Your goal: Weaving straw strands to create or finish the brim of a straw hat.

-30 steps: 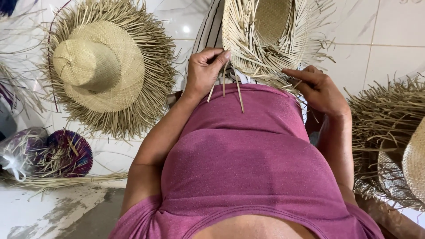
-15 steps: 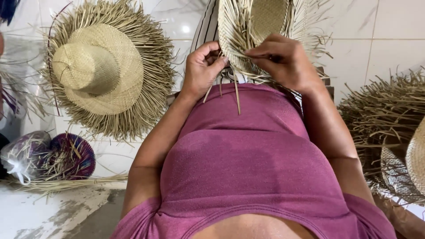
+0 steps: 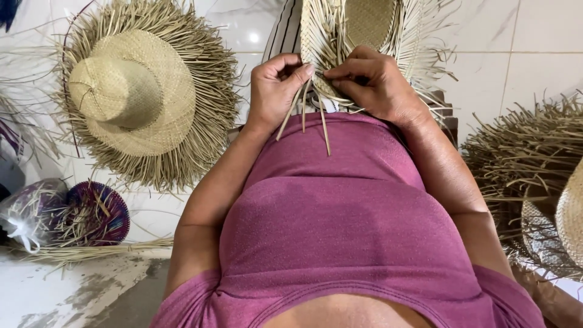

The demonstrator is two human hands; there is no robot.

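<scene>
A half-woven straw hat (image 3: 358,27) with loose strands lies upside down on my lap, at the top middle of the head view. My left hand (image 3: 276,88) pinches several loose straw strands (image 3: 303,112) at the hat's near edge; they hang over my pink shirt. My right hand (image 3: 370,82) grips the woven brim right beside the left hand, fingertips nearly touching. Both hands are closed on the straw.
A finished straw hat (image 3: 130,91) with a fringed brim lies on the white tile floor at the left. A purple woven piece (image 3: 100,212) and a bag lie at lower left. More fringed straw hats (image 3: 534,176) are piled at the right.
My right hand has moved left from out at the side onto the hat's brim, meeting the left hand. The left hand has stayed pinching the strands.
</scene>
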